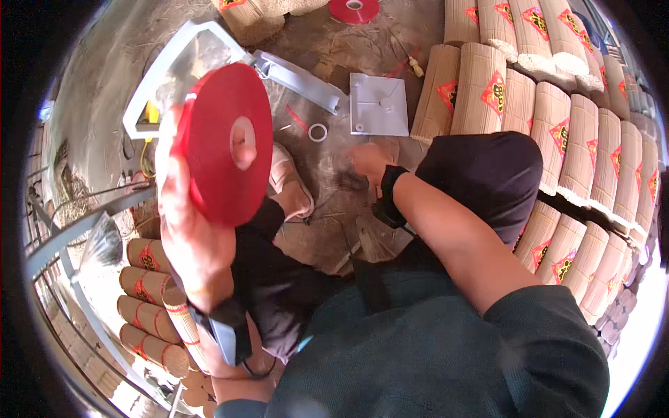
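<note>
Raised upright in my left hand (185,230) is a large red roll of tape (209,139); the fingers wrap its outer side, and one fingertip shows in the hole of its core. My right hand (374,164) is low over the floor between my legs, wearing a dark wrist strap. Its fingers are blurred, so whether they hold anything cannot be made out. Just beyond it lies a square white plate (378,118). A small white ring (317,132) and a red strip (295,117) rest on the floor to the left of that plate.
Stacked bundles of thin sticks (481,90) with red labels line the right side. More bundles (148,317) stand at lower left beside a metal rack (90,226). A pale frame (150,90), a yellow-handled screwdriver (416,67) and another red tape roll (341,10) lie ahead.
</note>
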`<state>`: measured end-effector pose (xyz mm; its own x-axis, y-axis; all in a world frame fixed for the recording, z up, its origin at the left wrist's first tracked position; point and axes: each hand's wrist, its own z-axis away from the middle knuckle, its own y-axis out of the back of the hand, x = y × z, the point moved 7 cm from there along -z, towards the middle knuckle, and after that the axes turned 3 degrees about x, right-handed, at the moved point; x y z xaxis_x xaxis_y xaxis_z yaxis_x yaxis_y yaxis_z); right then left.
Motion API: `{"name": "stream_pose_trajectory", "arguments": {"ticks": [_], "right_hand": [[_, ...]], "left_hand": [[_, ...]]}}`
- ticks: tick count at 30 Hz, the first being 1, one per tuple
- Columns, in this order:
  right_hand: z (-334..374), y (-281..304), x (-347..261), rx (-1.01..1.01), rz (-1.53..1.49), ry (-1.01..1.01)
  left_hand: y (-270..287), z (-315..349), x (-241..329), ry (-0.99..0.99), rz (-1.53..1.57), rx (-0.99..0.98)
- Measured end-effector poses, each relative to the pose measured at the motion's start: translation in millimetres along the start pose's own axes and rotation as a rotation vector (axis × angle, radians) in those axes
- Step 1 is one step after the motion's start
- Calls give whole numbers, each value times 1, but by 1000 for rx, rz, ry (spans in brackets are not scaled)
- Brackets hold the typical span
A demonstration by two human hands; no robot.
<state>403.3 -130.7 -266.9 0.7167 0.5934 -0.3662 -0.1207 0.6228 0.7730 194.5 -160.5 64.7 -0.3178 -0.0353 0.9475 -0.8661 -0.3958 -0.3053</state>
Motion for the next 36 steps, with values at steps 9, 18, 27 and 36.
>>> {"name": "stream_pose_trajectory", "arguments": {"ticks": [9,18,27,36], "right_hand": [[-27,-62,79,606,-2390,-1112],[-30,-28,90,822,-2522,-988],[25,87,57,781,-2781,-391],[157,148,-30,574,-1597,-286]], "left_hand": [[27,-5,-11,88,-4,235],[9,-17,-13,157,-87,96],[-12,-2,-1,64,-58,-1],[-16,37,-16,72,387,-131]]}}
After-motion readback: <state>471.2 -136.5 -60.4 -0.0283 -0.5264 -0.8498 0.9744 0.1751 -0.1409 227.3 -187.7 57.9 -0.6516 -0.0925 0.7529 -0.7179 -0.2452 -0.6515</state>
